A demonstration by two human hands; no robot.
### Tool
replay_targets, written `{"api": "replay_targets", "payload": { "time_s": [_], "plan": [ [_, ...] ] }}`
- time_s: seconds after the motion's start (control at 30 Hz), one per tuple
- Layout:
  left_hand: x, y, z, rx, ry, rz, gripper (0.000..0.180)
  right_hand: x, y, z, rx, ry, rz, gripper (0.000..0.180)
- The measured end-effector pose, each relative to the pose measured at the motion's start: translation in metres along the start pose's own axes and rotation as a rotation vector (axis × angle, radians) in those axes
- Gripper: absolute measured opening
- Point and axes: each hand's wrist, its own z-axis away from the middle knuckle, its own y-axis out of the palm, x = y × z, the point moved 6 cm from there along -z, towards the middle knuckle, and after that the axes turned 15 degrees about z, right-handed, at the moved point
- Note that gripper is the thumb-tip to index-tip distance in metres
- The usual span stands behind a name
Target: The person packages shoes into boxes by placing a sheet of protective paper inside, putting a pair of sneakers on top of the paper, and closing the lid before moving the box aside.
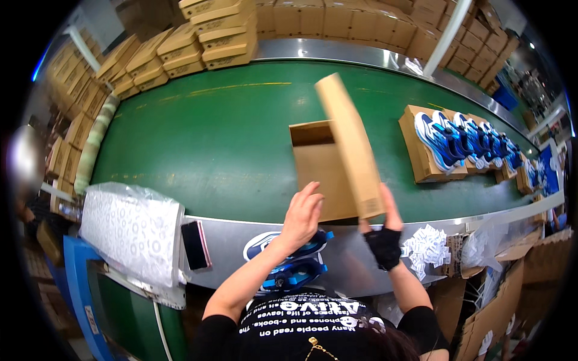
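Note:
An open cardboard shoebox (324, 171) rests on the green belt in front of me, its inside bare where I can see it. Its lid (352, 147) stands tilted up along the right side. My right hand (385, 231), in a black fingerless glove, grips the near end of that lid with thumb and fingers on either side. Bare and with fingers apart, my left hand (303, 213) is at the box's near left corner; whether it touches the cardboard I cannot tell. Below my left forearm, a pair of blue and white sneakers (289, 271) lies on the metal ledge, partly hidden.
Several open boxes topped with blue sneakers (457, 141) line the belt's right side. Stacked shoeboxes (223, 36) stand far left. On the ledge are a dark phone (195, 245), patterned wrapping sheets (129, 231) in plastic, and a heap of small white packets (426, 249).

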Motion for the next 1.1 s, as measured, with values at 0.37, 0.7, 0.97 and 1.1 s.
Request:
{"api": "replay_targets", "payload": {
  "time_s": [0.37,0.7,0.97,1.1],
  "plan": [
    [0.094,-0.109,0.058,0.042,-0.250,-0.364,0.031,-0.211,0.036,0.184,0.002,1.482,-1.103,0.046],
    [0.130,-0.386,0.214,-0.802,-0.339,-0.853,0.020,-0.158,0.030,0.150,0.104,1.150,-0.542,0.041],
    [0.137,-0.445,0.276,-0.588,-0.885,-0.959,0.023,-0.050,0.031,0.067,0.234,0.801,-0.271,0.033],
    [0.137,-0.482,0.282,-0.684,-0.672,-0.802,0.021,-0.002,0.047,0.043,0.339,0.622,-0.178,0.028]
  ]
}}
